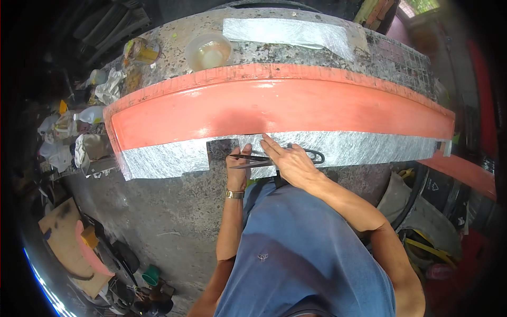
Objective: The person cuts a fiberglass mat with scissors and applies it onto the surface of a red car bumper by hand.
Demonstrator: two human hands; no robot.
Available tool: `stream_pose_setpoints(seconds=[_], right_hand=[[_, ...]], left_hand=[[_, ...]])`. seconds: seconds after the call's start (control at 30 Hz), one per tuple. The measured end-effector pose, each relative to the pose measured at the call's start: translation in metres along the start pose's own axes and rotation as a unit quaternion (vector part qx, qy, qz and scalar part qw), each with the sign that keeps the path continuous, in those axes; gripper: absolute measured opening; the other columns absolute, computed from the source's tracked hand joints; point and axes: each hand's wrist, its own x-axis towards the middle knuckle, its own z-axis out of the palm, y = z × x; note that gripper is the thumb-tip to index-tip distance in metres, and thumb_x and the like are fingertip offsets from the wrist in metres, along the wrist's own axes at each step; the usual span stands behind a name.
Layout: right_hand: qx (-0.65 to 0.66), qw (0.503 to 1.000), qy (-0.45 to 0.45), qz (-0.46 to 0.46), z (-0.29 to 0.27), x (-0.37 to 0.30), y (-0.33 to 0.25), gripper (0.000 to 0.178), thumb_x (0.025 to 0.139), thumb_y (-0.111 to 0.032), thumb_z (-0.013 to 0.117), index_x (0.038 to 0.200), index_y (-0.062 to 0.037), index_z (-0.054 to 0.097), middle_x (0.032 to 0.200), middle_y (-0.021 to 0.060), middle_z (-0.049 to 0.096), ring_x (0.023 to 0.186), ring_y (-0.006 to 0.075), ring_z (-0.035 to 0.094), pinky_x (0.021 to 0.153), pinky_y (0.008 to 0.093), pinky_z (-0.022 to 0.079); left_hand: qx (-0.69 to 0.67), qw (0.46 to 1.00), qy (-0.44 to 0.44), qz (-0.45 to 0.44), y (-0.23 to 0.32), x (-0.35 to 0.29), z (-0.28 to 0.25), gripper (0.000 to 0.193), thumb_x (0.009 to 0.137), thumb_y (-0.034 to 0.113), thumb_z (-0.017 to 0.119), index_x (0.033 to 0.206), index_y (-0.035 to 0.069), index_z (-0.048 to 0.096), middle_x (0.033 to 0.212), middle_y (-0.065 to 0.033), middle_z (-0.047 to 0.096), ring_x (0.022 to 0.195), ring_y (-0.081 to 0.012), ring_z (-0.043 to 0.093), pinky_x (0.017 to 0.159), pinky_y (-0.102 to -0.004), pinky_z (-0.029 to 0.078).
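The middle is bright and fairly sharp; daylight glows in an opening (pixel 422 6) between one and two o'clock. Glare spots and soft shadows mark the orange panel (pixel 306 103). Toward the bent, blackened rim, eight o'clock glares blue-white.

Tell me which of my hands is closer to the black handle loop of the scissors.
Right. Your right hand lies over the middle of the scissors, right beside the handle loop; your left hand is farther left, at the blade end.
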Motion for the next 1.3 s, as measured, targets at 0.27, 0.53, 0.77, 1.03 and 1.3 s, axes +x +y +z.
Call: stream_pose_setpoints(seconds=[0.27, 0.53, 0.77, 1.03, 1.3], right_hand=[[-0.004, 0.999, 0.032, -0.004, 0.012, 0.001, 0.003, 0.064, 0.076, 0.005, 0.054, 0.139, 0.0017, 0.044, 0.153, 0.0161, 0.037, 0.077, 0.0282, 0.068, 0.077, 0.0449, 0.049], [-0.009, 1.0, 0.02, 0.0, 0.011, 0.003, 0.002, 0.062, 0.077, 0.003, 0.053, 0.138, 0.0022, 0.045, 0.153, 0.0172, 0.037, 0.076, 0.0278, 0.068, 0.075, 0.0452, 0.049], [-0.02, 1.0, 0.001, 0.011, 0.013, 0.006, -0.001, 0.063, 0.076, 0.003, 0.053, 0.139, 0.0023, 0.044, 0.154, 0.0162, 0.035, 0.079, 0.0307, 0.067, 0.077, 0.0479, 0.048], [-0.006, 1.0, 0.024, 0.001, 0.017, 0.005, 0.003, 0.065, 0.075, 0.003, 0.053, 0.139, 0.0032, 0.043, 0.153, 0.0175, 0.036, 0.08, 0.032, 0.067, 0.078, 0.049, 0.048], [0.004, 1.0, 0.008, 0.012, 0.011, 0.006, 0.002, 0.064, 0.074, 0.004, 0.052, 0.138, 0.0036, 0.044, 0.153, 0.0175, 0.036, 0.079, 0.0325, 0.067, 0.081, 0.0507, 0.048]], left_hand=[[-0.006, 0.999, -0.041, 0.001, -0.013, 0.012, -0.017, 0.013, 0.089, -0.001, 0.064, 0.099, -0.008, 0.059, 0.103, -0.0117, 0.066, 0.095, -0.0156, 0.064, 0.087, -0.0277, 0.052], [0.008, 0.998, -0.049, 0.025, -0.003, 0.006, -0.005, 0.012, 0.092, 0.01, 0.068, 0.086, 0.004, 0.06, 0.086, -0.0031, 0.065, 0.074, -0.0085, 0.061, 0.063, -0.0243, 0.051], [0.06, 0.994, -0.049, 0.079, 0.003, 0.01, -0.007, 0.015, 0.092, 0.014, 0.067, 0.098, 0.0, 0.063, 0.088, -0.0009, 0.065, 0.074, -0.008, 0.062, 0.067, -0.0237, 0.053], [0.133, 0.991, 0.005, 0.012, 0.017, 0.021, 0.012, 0.032, 0.087, 0.027, 0.077, 0.066, 0.01, 0.06, 0.063, 0.0094, 0.048, 0.055, -0.0018, 0.037, 0.049, -0.0227, 0.027], [0.122, 0.992, 0.019, -0.029, 0.027, 0.022, 0.021, 0.026, 0.086, 0.027, 0.078, 0.073, 0.008, 0.066, 0.063, 0.0083, 0.053, 0.054, -0.0011, 0.04, 0.048, -0.0219, 0.028]])
